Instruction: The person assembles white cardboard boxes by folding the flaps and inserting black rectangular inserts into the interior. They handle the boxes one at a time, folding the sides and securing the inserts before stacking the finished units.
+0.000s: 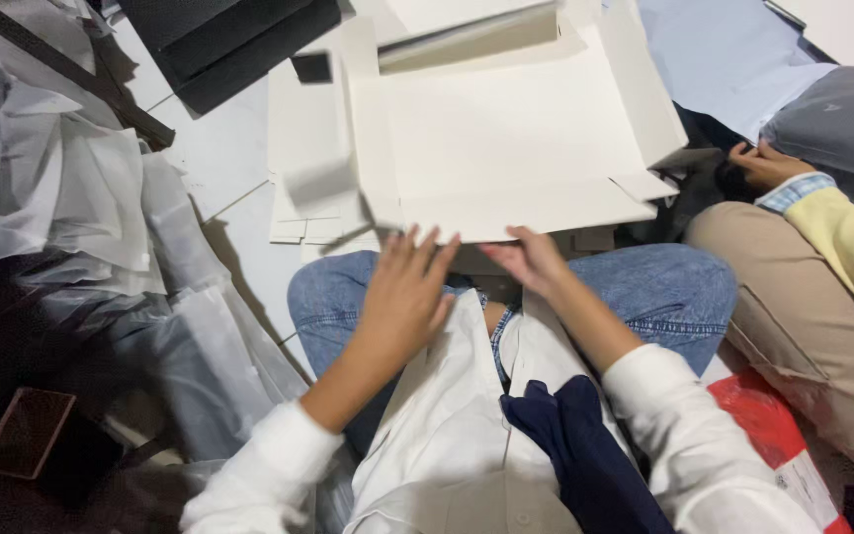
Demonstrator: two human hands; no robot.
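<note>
Head view, left hand [402, 292] fingers spread, right hand [531, 259] fingers pinching white cardboard box [506, 148]

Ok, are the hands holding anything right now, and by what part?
The right hand grips the flat white cardboard box by its near edge flap. The left hand is open and holds nothing.

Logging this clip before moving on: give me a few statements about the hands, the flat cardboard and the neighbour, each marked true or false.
1. Both hands reach toward the near edge of the flat white cardboard box blank. True.
2. The left hand grips a pair of scissors. False: its fingers are spread and hold nothing.
3. The right hand is at the blank's near flap. True.
4. The person wears black trousers. False: blue jeans.
5. A co-worker's hand with a yellow sleeve shows at the right. True.
</note>
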